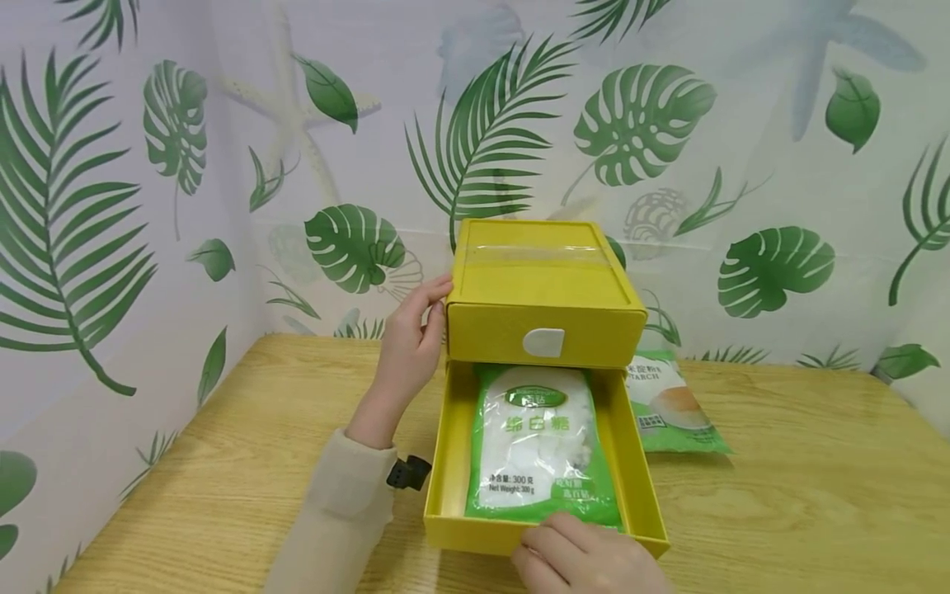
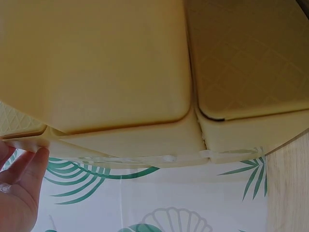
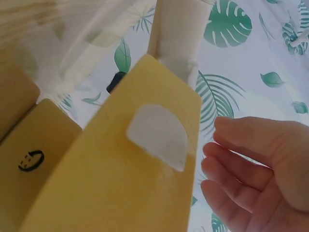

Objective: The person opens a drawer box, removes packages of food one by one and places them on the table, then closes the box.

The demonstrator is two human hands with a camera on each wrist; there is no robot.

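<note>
A yellow two-tier drawer box (image 1: 545,272) stands on the table, its lower drawer (image 1: 646,495) pulled out toward me. Inside that drawer lies a green-and-white bag of white sugar (image 1: 538,445). My left hand (image 1: 411,346) rests against the left side of the upper tier, fingers fairly straight; in the left wrist view its fingertips touch the box edge. At the drawer's front rim, my right hand (image 1: 586,557) overlaps the edge in the head view. The right wrist view shows its fingers loosely bent beside the drawer front with the white pull tab (image 3: 159,135), nothing between them.
A green-and-white starch bag (image 1: 679,404) lies on the table to the right, partly behind the box. Clear tape (image 1: 534,252) crosses the box top. A leaf-patterned cloth (image 1: 297,165) hangs behind the wooden table (image 1: 779,495). A black wrist device (image 1: 408,472) sits at my left sleeve.
</note>
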